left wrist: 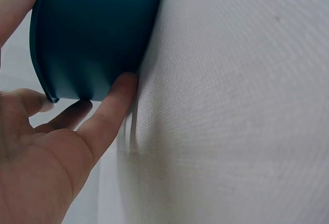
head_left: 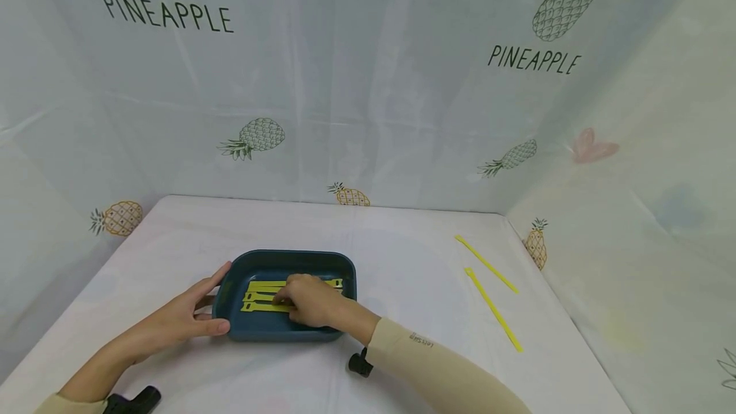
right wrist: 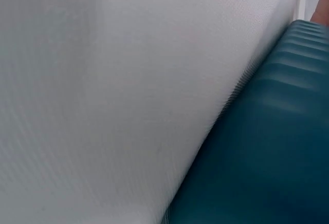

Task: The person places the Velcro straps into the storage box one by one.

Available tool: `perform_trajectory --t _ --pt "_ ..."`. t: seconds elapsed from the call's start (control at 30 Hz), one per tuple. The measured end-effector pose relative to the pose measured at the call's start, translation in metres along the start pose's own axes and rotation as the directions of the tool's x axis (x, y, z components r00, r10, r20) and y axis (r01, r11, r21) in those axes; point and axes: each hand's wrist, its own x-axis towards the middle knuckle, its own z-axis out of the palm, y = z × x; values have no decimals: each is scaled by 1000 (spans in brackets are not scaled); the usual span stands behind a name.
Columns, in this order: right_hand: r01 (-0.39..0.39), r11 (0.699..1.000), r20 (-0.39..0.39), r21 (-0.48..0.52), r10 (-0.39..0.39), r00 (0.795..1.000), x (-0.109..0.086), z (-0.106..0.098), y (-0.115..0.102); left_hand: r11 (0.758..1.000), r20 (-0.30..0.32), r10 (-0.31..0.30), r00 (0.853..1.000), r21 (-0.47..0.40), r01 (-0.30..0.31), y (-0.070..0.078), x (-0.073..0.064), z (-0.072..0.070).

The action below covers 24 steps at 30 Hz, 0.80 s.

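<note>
A dark teal tray (head_left: 276,335) sits on the white-covered table, with several flat yellow cable ties (head_left: 261,306) lying side by side in it, their slotted heads to the left. My left hand (head_left: 192,312) steadies the tray's left end with spread fingers, thumb at the near corner. In the left wrist view, its fingertips (left wrist: 126,82) rest against the tray's outer wall (left wrist: 97,39). Inside the tray, my right hand (head_left: 313,302) bends its fingers down and pinches one of the nearer ties, covering its middle. The right wrist view shows only the tray's outer side (right wrist: 257,152) beside the cloth.
Two more yellow cable ties, a far one (head_left: 487,264) and a near one (head_left: 493,308), lie slanted on the table (head_left: 402,260) to the right of the tray. Pineapple-print curtains (head_left: 368,82) hang behind and at both sides of the table.
</note>
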Motion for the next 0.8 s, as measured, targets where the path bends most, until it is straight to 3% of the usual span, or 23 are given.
perform_trajectory --t 0.57,0.8 --pt "0 1000 -39 -12 0 999 -3 2 3 1000 -5 4 1000 19 -3 0 3 1" --pt "18 1000 -61 -4 -19 998 -10 -11 5 1000 -12 5 1000 24 -5 0 1 2"
